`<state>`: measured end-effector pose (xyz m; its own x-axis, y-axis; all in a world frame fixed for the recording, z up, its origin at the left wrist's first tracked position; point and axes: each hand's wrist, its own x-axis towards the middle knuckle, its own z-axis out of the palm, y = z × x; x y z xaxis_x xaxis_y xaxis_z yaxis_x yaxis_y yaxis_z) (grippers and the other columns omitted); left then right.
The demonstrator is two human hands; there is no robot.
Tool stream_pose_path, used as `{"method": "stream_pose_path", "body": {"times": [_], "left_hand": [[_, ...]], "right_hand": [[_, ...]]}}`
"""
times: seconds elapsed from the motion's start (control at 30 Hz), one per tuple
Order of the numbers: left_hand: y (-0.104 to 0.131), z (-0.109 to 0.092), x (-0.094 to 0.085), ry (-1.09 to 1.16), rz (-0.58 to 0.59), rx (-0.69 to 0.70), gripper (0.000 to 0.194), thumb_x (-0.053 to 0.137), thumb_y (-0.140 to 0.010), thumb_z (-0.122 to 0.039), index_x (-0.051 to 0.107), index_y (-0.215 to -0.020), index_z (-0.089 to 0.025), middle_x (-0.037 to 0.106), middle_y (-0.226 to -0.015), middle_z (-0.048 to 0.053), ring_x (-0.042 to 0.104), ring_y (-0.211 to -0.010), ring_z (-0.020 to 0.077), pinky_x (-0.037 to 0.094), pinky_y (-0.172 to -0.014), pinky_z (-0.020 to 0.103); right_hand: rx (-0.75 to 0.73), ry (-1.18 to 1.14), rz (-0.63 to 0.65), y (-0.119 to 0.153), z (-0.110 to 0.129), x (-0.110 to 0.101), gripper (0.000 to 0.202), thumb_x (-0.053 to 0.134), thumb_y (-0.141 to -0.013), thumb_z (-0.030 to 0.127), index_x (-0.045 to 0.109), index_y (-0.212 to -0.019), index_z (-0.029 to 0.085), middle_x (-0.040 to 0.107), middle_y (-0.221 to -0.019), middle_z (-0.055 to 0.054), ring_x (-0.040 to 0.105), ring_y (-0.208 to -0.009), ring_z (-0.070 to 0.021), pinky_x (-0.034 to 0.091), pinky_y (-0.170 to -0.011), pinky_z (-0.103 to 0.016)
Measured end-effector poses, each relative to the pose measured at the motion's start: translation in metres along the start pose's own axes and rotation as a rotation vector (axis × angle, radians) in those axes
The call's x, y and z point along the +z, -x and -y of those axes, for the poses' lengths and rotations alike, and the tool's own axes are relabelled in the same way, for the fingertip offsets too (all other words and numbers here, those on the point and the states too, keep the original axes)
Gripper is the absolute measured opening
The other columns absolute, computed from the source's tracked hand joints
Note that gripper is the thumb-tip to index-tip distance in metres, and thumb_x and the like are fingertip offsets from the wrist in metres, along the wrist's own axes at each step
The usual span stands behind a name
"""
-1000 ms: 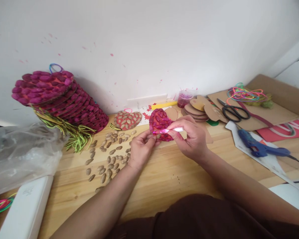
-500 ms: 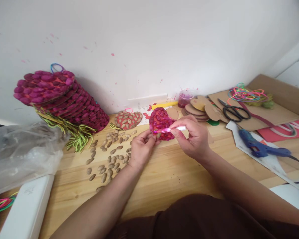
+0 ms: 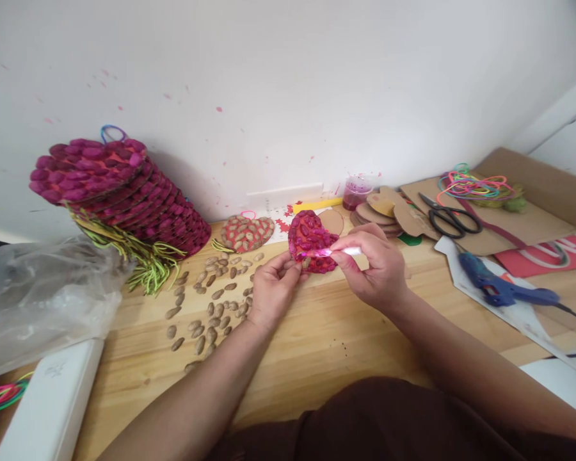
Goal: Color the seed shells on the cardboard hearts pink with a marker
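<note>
Near the middle of the table, my left hand (image 3: 276, 285) pinches the lower left edge of a magenta, nut-covered piece (image 3: 310, 230), holding it tilted up. My right hand (image 3: 372, 262) is closed on a white-handled brush (image 3: 348, 251), whose pink-stained end lies against the lower part of the piece. One nut by my left fingertips still looks brown. To the left lies a similar piece with unpainted nuts (image 3: 247, 234) on a red base. Loose brown nuts (image 3: 212, 335) are scattered left of my left hand.
A tall stack of magenta pieces (image 3: 125, 186) leans by the wall at left, beside a plastic bag (image 3: 43, 294). A cup of magenta liquid (image 3: 356, 193), cardboard shapes (image 3: 377, 214), scissors (image 3: 454, 218) and a blue glue gun (image 3: 504, 288) are at right.
The brush and my right hand have shifted slightly to the right across the piece. My left hand keeps its hold on the edge. The whole view has moved a little.
</note>
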<state>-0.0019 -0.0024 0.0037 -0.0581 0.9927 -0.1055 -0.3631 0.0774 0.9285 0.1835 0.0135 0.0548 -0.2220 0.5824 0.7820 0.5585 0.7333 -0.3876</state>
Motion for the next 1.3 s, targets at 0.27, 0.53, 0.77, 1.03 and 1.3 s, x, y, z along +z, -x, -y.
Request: {"method": "stream_pose_path", "body": {"times": [0.27,0.53,0.77,1.03,1.3], "left_hand": [[-0.001,0.003,0.000,0.065,-0.041,-0.019,0.038,0.095,-0.064,-0.035,0.084,-0.095,-0.017,0.080,-0.083,0.003,0.071,-0.069,0.0131,0.061,-0.072,0.024],[-0.001,0.000,0.003,0.072,-0.050,-0.037,0.045,0.098,-0.059,-0.036,0.084,-0.097,-0.016,0.080,-0.079,0.003,0.070,-0.064,0.0126,0.061,-0.069,0.024],[-0.002,0.002,0.003,0.071,-0.067,-0.039,0.047,0.098,-0.057,-0.036,0.084,-0.098,-0.016,0.081,-0.081,0.004,0.072,-0.064,0.0138,0.062,-0.070,0.026],[-0.003,0.004,0.002,0.071,-0.055,-0.038,0.048,0.097,-0.060,-0.036,0.084,-0.101,-0.016,0.082,-0.084,0.005,0.073,-0.068,0.0142,0.063,-0.072,0.025],[-0.003,0.005,0.002,0.073,-0.076,-0.033,0.047,0.098,-0.058,-0.037,0.084,-0.097,-0.016,0.081,-0.082,0.004,0.072,-0.067,0.0140,0.063,-0.071,0.026]], "right_hand": [[0.080,0.158,-0.177,-0.022,-0.025,-0.031,0.006,0.067,-0.096,0.029,0.072,-0.096,0.026,0.077,-0.088,-0.004,0.069,-0.083,-0.0221,0.055,-0.077,-0.039],[0.351,0.464,-0.229,-0.080,-0.099,-0.057,0.018,0.065,-0.093,0.040,0.073,-0.094,0.025,0.070,-0.085,-0.007,0.063,-0.095,-0.0283,0.049,-0.088,-0.044],[0.589,0.619,0.119,-0.098,-0.129,-0.021,0.020,0.067,-0.088,0.039,0.077,-0.091,0.022,0.072,-0.099,-0.012,0.055,-0.104,-0.0338,0.044,-0.092,-0.049],[0.647,0.689,0.264,-0.096,-0.134,-0.010,0.029,0.063,-0.092,0.043,0.080,-0.096,0.020,0.071,-0.101,-0.016,0.054,-0.107,-0.0363,0.044,-0.089,-0.050],[0.602,0.557,0.082,-0.098,-0.128,-0.029,0.021,0.066,-0.089,0.040,0.075,-0.090,0.022,0.074,-0.091,-0.010,0.061,-0.095,-0.0300,0.046,-0.088,-0.046]]}}
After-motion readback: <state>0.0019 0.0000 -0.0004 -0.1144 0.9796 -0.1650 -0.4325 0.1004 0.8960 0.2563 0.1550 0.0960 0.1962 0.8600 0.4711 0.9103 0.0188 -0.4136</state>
